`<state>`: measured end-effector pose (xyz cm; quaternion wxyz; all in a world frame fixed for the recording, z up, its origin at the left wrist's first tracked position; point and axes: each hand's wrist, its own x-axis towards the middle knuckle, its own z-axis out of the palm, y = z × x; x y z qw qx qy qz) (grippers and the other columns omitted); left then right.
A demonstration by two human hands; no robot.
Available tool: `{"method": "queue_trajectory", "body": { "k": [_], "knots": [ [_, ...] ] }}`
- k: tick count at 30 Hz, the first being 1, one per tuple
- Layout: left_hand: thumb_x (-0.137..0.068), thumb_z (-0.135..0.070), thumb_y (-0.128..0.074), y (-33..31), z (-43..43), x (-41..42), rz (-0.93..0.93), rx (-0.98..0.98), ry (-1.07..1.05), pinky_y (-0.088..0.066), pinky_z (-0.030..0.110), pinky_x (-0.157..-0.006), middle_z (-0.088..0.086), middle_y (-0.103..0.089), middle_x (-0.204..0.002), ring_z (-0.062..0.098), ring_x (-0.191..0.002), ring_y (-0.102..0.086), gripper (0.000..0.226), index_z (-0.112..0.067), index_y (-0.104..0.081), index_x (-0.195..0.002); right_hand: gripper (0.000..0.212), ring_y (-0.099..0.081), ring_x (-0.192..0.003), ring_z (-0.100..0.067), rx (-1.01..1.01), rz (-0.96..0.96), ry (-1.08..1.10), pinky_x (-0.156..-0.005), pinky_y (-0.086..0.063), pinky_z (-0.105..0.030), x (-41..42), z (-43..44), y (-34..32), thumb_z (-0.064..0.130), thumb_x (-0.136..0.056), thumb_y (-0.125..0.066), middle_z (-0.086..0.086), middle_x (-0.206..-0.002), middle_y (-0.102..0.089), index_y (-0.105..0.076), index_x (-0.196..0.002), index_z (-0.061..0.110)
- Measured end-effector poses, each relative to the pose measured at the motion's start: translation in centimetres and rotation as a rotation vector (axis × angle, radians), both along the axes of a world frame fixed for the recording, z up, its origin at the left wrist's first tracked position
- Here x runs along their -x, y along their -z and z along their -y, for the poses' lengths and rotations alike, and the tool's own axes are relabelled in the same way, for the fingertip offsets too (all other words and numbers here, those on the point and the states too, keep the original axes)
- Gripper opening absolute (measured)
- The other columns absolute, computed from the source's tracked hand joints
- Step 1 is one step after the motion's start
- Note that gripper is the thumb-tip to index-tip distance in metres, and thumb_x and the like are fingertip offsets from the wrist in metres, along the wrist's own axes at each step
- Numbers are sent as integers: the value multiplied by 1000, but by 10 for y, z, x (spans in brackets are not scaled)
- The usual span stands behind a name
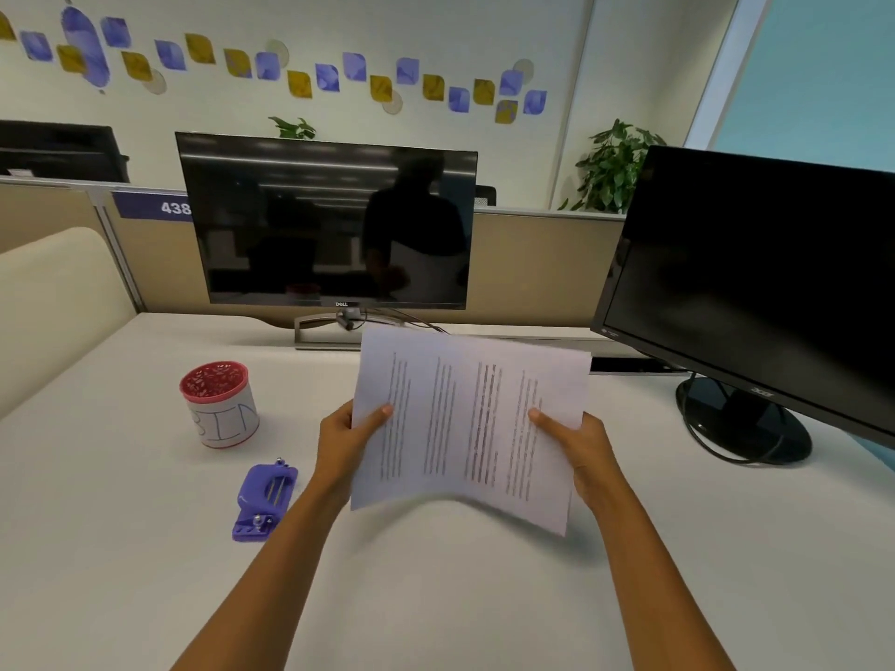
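- Left hand (346, 443) is pinching the left edge of the paper (470, 428), thumb lying on the printed face and fingers curling behind it, out of sight.
- Right hand (583, 452) is pinching the right edge the same way, thumb on top beside the last block of text, fingers hidden behind.
- Paper is hanging in the air above the worktop (145, 573), between the two hands and in front of the middle monitor (329, 225); it is not touching the surface.
- It is turned sideways, so its lines of print are running up and down; the words are too blurred to read.
- Its lower edge is bowing upward in the middle and casting a soft shadow below; whether this is one sheet or several is unclear.
- Judging by that bend, it is looking light, thin and floppy, easy to crease or tear, and likely to slip from a loose pinch.
- Holding it at both side edges, as now, is looking like the safest grip; one hand alone would probably be letting the far side droop.
- Red cup (220, 404) with a hand-lettered paper wrap is standing to the left, well apart from the paper.
- Purple tool (264, 498) with metal pins is lying near the left forearm, in front of the cup.
- Second monitor (755, 283), also dark, is standing at the right.
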<state>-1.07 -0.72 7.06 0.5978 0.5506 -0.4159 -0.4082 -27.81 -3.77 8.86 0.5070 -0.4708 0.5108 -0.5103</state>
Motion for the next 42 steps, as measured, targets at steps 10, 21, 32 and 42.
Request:
{"method": "queue_trajectory", "body": {
  "k": [10, 21, 32, 42],
  "knots": [
    [-86, -24, -63, -4, 3, 9, 41, 166, -124, -50, 10, -48, -11, -68, -77, 12, -58, -67, 7, -30, -60, -82, 13, -64, -75, -12, 169, -77, 155, -53, -48, -20, -16, -10, 5, 26, -83, -69, 10, -83, -65, -58, -84, 33],
    [-81, -28, -67, 2, 4, -4, 34, 128, -79, -51, 14, -50, -9, -69, -83, 15, -68, -66, 7, -31, -62, -85, 17, -65, -81, -12, 145, -115, 123, -58, -51, -21, 0, -2, 15, 25, -81, -71, 9, -89, -67, -59, -88, 34],
    [-86, -24, -61, 1, 6, -5, -170, 37, -30, -56, 28, -58, 1, -71, -84, 22, -68, -67, 3, -23, -65, -85, 40, -59, -102, -20, 60, -57, 366, -89, -46, -29, 17, 11, 25, 16, -84, -70, -9, -125, -62, -54, -120, 17],
    [-87, -17, -61, 0, -15, 50, -645, -55, -83, -57, 34, -60, 5, -68, -93, 22, -78, -66, 24, -12, -54, -108, 33, -67, -98, -25, -325, 608, -3, -85, -55, -43, -50, -10, 27, 13, -83, -69, -10, -110, -70, -64, -115, 14]
  ]
}}
